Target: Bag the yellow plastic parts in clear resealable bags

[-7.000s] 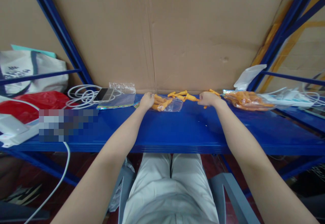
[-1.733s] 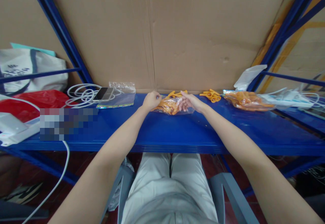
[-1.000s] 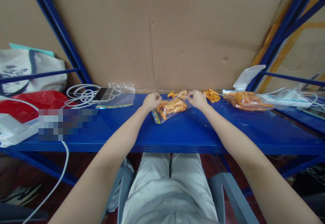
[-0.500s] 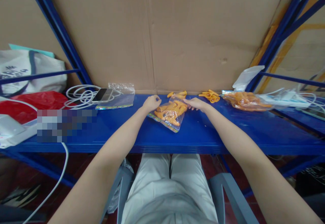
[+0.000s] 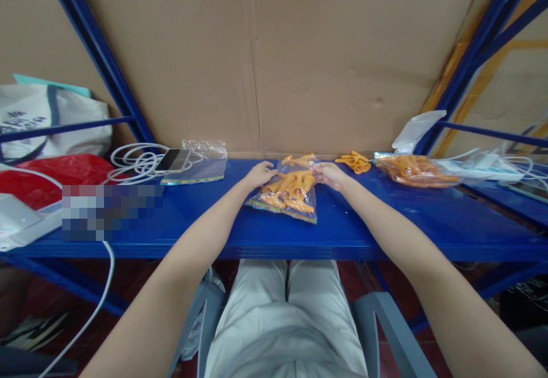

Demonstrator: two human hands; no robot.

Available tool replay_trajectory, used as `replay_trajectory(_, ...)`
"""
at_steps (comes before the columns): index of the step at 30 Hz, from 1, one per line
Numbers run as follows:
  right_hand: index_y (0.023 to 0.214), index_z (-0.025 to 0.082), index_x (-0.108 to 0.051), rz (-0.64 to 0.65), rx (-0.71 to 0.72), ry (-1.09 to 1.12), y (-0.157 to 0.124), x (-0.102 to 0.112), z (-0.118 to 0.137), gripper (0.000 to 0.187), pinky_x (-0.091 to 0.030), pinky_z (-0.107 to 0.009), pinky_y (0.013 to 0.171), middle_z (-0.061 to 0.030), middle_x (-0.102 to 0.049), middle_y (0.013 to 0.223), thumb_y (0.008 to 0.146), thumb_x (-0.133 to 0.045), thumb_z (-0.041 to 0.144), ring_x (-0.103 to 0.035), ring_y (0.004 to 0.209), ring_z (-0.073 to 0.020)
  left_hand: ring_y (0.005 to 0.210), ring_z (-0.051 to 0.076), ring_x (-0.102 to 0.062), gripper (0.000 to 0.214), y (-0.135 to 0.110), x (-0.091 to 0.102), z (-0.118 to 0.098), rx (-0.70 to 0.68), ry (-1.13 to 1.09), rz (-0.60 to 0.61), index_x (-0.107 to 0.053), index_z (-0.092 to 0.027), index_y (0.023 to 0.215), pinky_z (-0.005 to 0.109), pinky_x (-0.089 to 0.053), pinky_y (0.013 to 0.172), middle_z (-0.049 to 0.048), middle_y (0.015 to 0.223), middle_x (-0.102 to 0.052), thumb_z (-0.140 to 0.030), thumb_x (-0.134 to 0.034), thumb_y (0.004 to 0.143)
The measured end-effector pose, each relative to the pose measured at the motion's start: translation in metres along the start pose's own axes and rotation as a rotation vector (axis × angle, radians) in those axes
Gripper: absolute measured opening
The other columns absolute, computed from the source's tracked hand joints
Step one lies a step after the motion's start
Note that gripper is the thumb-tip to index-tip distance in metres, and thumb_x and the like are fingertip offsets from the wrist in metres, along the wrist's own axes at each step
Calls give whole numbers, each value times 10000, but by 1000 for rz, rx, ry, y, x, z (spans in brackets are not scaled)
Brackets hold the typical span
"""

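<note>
A clear plastic bag (image 5: pixel 287 192) filled with several small orange plastic pieces hangs in front of me over the blue shelf (image 5: pixel 274 235). My left hand (image 5: pixel 260 173) pinches the bag's top left corner. The top right corner is pinched by my right hand (image 5: pixel 329 173). The bag's bottom edge touches the shelf. A few loose orange pieces (image 5: pixel 299 160) lie just behind the bag, and another small cluster of orange pieces (image 5: pixel 355 161) lies to the right of my right hand.
A second full bag of orange pieces (image 5: pixel 414 169) and white wrappers lie at the right. Empty clear bags (image 5: pixel 201 164), a phone (image 5: pixel 173 160) and coiled white cable (image 5: pixel 135 158) sit at the left, beside a red bag (image 5: pixel 51 171). Cardboard backs the shelf.
The bag was lying flat while being filled; both hands have gripped its top corners, lifted it and turned it until it hangs upright, the pieces sliding to the bottom.
</note>
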State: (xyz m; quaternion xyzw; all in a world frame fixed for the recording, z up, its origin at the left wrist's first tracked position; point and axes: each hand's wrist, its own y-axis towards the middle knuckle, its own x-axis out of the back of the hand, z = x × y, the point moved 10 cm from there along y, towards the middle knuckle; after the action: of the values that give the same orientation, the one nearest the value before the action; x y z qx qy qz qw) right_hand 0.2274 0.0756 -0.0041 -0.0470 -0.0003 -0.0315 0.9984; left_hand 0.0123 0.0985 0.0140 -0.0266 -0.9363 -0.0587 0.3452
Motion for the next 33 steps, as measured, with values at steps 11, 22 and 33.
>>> replay_trajectory(11,707,157,-563,249,51,67,-4,-27,-1,279,-466,-186,595,7,-614,589,969,-486,101,-583,536,-81,724,139,-684,145,6,-6,19,111,-351,94,-644,-127,997,179,-396,484,122,945,-750,-223,-609,894)
replay_trajectory(22,685,135,-581,140,-3,-45,-3,-12,-5,290,-571,-271,661,-31,-652,598,936,-495,18,-624,549,-104,662,133,-680,90,17,8,37,148,-433,82,-647,-138,743,210,-495,593,90,806,-762,-140,-731,776)
replay_trajectory(33,738,131,-697,163,56,-57,6,-5,-4,203,-596,-258,660,-36,-701,625,788,-632,-55,-660,560,-106,771,173,-708,173,18,7,33,39,-387,166,-740,-146,732,270,-558,696,88,827,-766,-113,-839,595)
